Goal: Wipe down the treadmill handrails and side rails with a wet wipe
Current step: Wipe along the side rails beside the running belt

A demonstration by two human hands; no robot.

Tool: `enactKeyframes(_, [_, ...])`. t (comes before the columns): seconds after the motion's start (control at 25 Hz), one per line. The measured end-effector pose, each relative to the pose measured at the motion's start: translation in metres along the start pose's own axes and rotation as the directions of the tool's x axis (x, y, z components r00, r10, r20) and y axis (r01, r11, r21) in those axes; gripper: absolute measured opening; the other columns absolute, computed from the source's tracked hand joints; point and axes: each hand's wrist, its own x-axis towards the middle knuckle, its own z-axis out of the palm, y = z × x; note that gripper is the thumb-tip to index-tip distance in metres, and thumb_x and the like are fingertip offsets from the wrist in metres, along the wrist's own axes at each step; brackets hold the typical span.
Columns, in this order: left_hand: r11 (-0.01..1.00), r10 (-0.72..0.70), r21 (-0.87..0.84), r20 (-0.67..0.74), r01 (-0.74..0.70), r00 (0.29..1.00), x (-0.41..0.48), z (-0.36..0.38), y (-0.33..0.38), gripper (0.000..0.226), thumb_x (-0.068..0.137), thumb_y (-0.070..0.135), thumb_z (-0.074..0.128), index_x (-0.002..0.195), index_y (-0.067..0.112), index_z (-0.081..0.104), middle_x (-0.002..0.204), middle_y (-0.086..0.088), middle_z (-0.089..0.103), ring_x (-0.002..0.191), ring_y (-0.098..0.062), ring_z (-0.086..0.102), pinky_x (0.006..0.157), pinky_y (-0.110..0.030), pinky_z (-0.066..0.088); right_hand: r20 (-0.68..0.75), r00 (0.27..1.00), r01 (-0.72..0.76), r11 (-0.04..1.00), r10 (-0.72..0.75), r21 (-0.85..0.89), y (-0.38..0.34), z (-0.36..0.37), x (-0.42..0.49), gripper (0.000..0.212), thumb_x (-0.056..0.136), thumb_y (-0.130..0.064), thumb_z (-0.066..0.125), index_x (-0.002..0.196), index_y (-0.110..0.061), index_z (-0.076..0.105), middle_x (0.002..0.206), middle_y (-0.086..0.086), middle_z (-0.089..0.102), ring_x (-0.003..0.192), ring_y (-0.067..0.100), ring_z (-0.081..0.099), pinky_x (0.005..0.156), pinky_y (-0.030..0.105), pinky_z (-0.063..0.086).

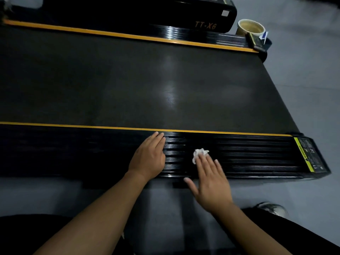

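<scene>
The wet wipe (199,153), a small crumpled white wad, lies on the ribbed black near side rail (248,155) of the treadmill, roughly midway across the rail's width. The right hand (209,183) presses it from the near side with straight, spread fingers; the wipe shows just beyond the index and middle fingertips, and the thumb sticks out to the left over the rail's outer edge. The left hand (149,159) lies flat on the same rail just to the left of the wipe, fingers straight and close together, holding nothing. A thin yellow stripe (202,131) runs between this rail and the wide dark belt (128,85). At the rail's right end sits a yellow-edged warning label (303,154). Across the belt runs the far side rail (184,33), and behind it a black housing bears the lettering TT-X6 (205,25). A round tan container (250,27) stands on the grey floor (312,89) by the far rail's end. A shoe (272,208) shows at lower right.
</scene>
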Motion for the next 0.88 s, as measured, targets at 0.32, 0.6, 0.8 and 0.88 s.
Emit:
enactKeyframes(0.32, [0.999,0.03,-0.038,0.008,-0.03,1.0,0.0,-0.002,-0.006,0.061,0.095,0.029,0.032,0.141,0.0,0.058,0.151,-0.014,0.054,0.146,-0.027,0.043,0.121,-0.043,0.035,0.045,0.993,0.106,0.993,-0.108,0.041,-0.032,0.005,0.003,0.084,0.102,-0.067,0.032,0.151,0.001,0.046,0.162,0.019,0.036,0.152,0.035,0.032,0.121,0.048,0.03])
enactKeyframes(0.6, [0.998,0.018,0.056,-0.01,-0.017,1.0,-0.024,-0.027,-0.078,0.058,0.099,0.035,0.035,0.144,0.004,0.056,0.154,-0.012,0.051,0.147,-0.027,0.043,0.123,-0.044,0.032,-0.015,0.996,0.091,0.99,-0.09,0.112,-0.082,0.01,0.009,0.087,0.102,-0.063,0.037,0.16,0.001,0.023,0.168,0.019,0.02,0.157,0.035,0.015,0.125,0.047,0.023])
enactKeyframes(0.8, [0.999,-0.035,-0.009,-0.076,0.035,0.997,-0.022,-0.019,-0.076,0.054,0.095,0.023,0.037,0.137,0.0,0.061,0.146,-0.015,0.058,0.142,-0.03,0.049,0.118,-0.048,0.039,-0.007,0.951,0.309,0.95,-0.309,0.038,-0.093,0.015,0.018,0.082,0.102,-0.061,0.036,0.162,-0.007,0.023,0.171,0.01,0.015,0.157,0.027,0.018,0.124,0.046,0.02])
enactKeyframes(0.88, [0.999,-0.032,-0.005,-0.074,0.032,0.997,-0.024,-0.021,-0.075,0.054,0.096,0.024,0.036,0.137,0.0,0.061,0.147,-0.015,0.058,0.142,-0.03,0.048,0.118,-0.048,0.04,-0.049,0.99,0.135,0.989,-0.132,0.056,-0.064,0.013,0.018,0.08,0.103,-0.061,0.033,0.161,-0.007,0.026,0.17,0.01,0.018,0.157,0.027,0.02,0.122,0.05,0.026])
